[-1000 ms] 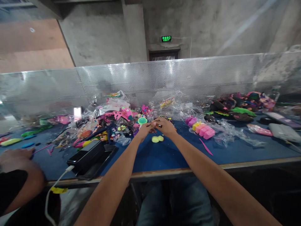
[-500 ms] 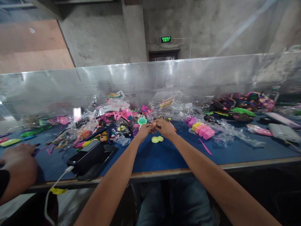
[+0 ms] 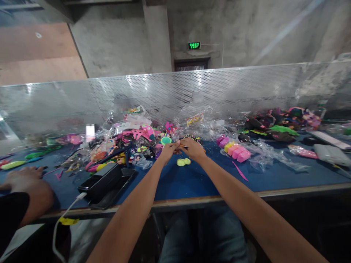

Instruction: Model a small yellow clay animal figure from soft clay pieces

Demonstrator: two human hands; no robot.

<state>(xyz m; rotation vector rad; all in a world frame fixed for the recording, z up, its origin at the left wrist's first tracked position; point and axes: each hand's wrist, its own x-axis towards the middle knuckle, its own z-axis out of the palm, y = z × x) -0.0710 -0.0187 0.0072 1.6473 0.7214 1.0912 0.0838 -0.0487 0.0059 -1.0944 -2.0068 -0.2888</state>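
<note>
A tiny piece (image 3: 181, 146) (too small to identify) is held just above the blue-topped counter (image 3: 192, 180), pinched between the fingertips of the left hand (image 3: 169, 150) and right hand (image 3: 193, 149), probably for fine control. Two yellow-green soft lumps (image 3: 183, 161) lie just beneath, handy; pink and yellow blocks (image 3: 236, 151) sit to the right.

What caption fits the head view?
Left hand and right hand pinch a small piece beside yellow lumps on a blue table.
</note>
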